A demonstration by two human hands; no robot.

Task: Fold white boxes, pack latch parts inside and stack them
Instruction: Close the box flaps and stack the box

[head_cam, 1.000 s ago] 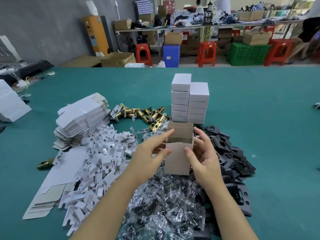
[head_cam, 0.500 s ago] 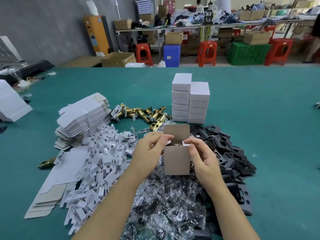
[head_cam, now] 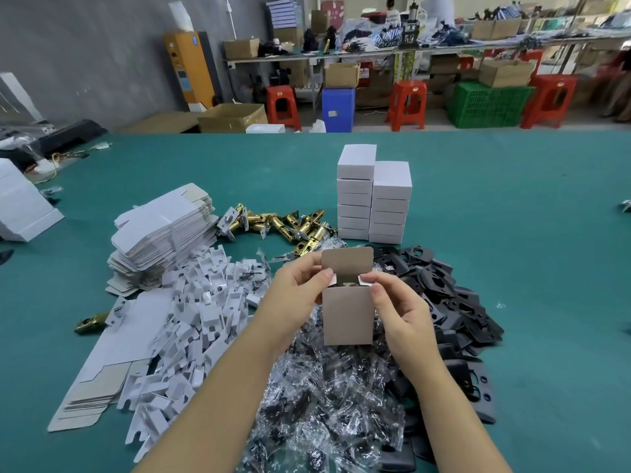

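Observation:
I hold a small white box [head_cam: 346, 315] upright above the table's middle. Its brown top flap stands up and a metal part shows inside the opening. My left hand [head_cam: 293, 295] grips its left side, the fingers pressing the left side flap inward. My right hand [head_cam: 399, 307] grips the right side and pinches the right side flap down. Behind stand two stacks of closed white boxes [head_cam: 374, 196]. Brass latch parts [head_cam: 283, 225] lie left of the stacks.
A pile of flat box blanks [head_cam: 164, 233] and white inserts [head_cam: 191, 322] lie on the left of the green table [head_cam: 512, 206]. Clear bags of screws [head_cam: 327, 401] lie under my wrists, black plates [head_cam: 454, 302] on the right. Stools and crates stand beyond the table.
Both hands shifted from the box's walls to its opening and folded the two side flaps inward. The box sits a little lower and the top flap stays up.

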